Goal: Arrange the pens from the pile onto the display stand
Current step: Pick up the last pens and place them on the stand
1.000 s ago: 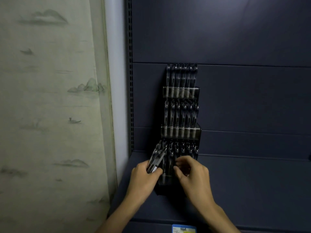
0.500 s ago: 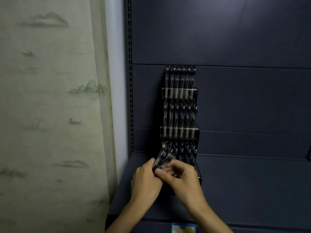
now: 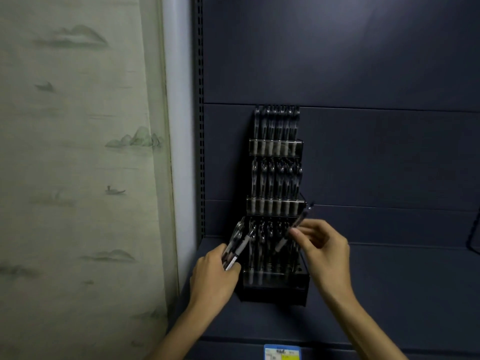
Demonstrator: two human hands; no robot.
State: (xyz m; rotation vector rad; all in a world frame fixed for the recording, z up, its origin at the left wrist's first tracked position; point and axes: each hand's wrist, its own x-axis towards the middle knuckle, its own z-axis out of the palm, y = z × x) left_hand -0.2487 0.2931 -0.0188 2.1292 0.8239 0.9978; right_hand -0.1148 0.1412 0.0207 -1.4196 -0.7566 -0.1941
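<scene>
Left hand [image 3: 215,276] gripping bundle of pens [image 3: 237,246] beside display stand [image 3: 275,281]; right hand [image 3: 322,248] pinching single pen [image 3: 292,229], tilted, over stand's lowest tier on dark shelf [image 3: 376,294].

Display stand [image 3: 275,289], ctr frame: black base w/ clear tiers. Pens [image 3: 275,126]: dark caps, pale grey grips. Shelf [image 3: 389,294] and back panel [image 3: 363,61], right: dark blue-grey. Wallpaper [image 3: 78,178], left: pale green w/ faint mountain and boat motifs. Label [image 3: 282,352], bottom edge: blue and yellow.
</scene>
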